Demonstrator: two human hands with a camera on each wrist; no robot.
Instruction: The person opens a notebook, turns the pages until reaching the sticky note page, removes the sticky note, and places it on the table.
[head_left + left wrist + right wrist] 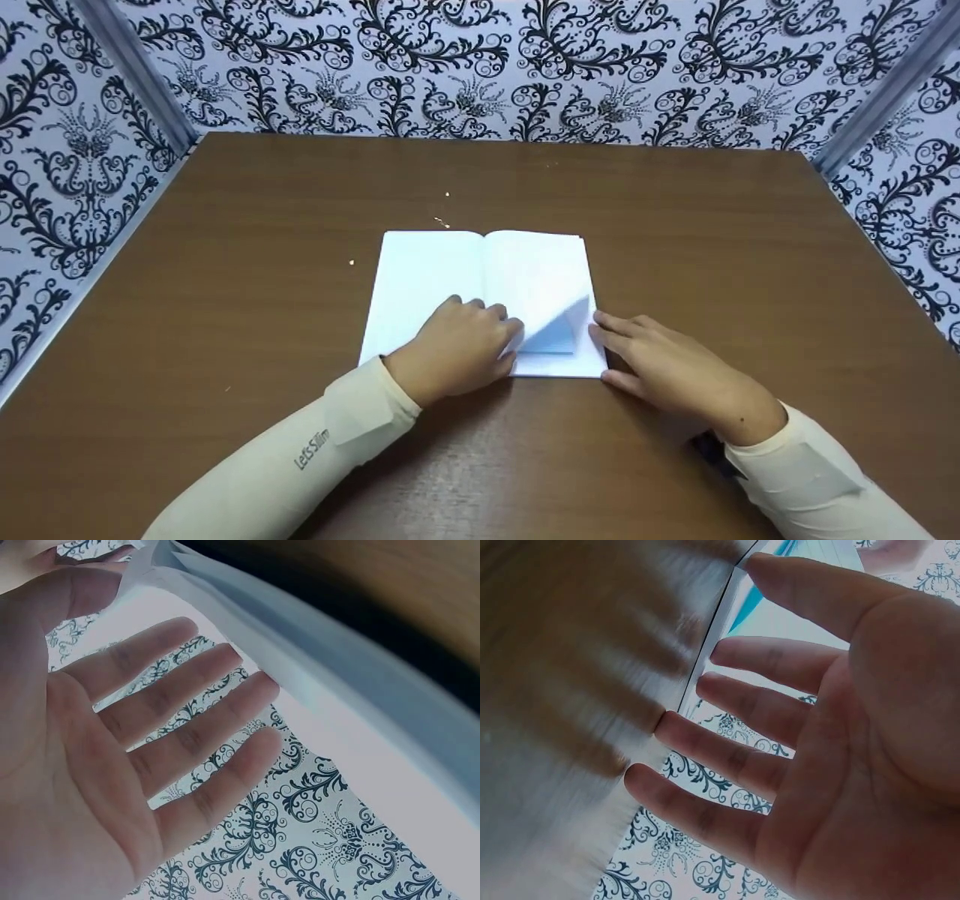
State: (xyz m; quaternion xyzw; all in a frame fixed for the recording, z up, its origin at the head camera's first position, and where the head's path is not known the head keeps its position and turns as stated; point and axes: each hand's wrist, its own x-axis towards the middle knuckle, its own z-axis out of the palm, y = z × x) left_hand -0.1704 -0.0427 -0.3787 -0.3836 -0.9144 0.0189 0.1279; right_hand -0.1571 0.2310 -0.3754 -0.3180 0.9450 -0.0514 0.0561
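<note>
An open notebook with blank white pages lies on the table. My left hand is over its lower middle, thumb and fingers at the lifted corner of a right-hand page, which bends up and leftward. A pale blue patch shows under the raised page. The left wrist view has my left thumb against the paper, the other fingers stretched beside it. My right hand rests at the notebook's lower right edge, fingers extended and fingertips touching the border.
The brown wooden table spreads around the notebook. Small pale crumbs lie beyond and left of it. Black-and-white patterned wall covering stands behind the table's far edge, with grey strips at both corners.
</note>
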